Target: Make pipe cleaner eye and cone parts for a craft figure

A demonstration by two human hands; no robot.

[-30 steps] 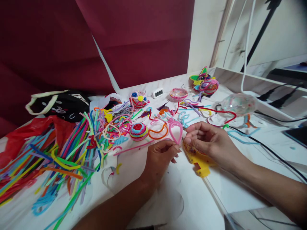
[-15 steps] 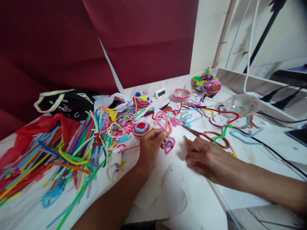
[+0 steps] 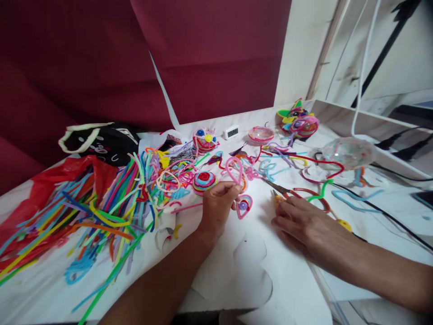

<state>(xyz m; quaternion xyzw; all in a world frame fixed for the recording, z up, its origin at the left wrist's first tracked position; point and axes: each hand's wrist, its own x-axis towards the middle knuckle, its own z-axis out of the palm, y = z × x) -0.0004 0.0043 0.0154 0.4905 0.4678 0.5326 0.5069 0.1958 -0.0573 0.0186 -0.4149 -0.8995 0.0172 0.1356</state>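
Observation:
My left hand [image 3: 219, 205] pinches a pink fuzzy-wire piece [image 3: 234, 170], a loop rising above the fingers. Just right of those fingertips is a pink-edged petal shape [image 3: 243, 206] with a purple bead in it. My right hand [image 3: 297, 221] is closed over a small pointed tool with yellow parts [image 3: 278, 198]; the fingers cover most of it. Orange-handled scissors [image 3: 275, 186] lie just beyond that hand, blades pointing left. A round disc of coiled coloured wires [image 3: 204, 181] rests behind my left hand.
Many coloured fuzzy wires [image 3: 111, 203] spread over the left side on a red plastic bag [image 3: 67, 169]. Further back are a black bag [image 3: 101, 144], a white timer [image 3: 232, 132], decorated balls [image 3: 204, 139] and a clear bowl [image 3: 350, 152]. Black cables run along the right.
The whole view has shifted, so things appear slightly further right. My right hand has drawn a little to the right, its fingers looking flatter. My left hand keeps its pinch on the pink piece.

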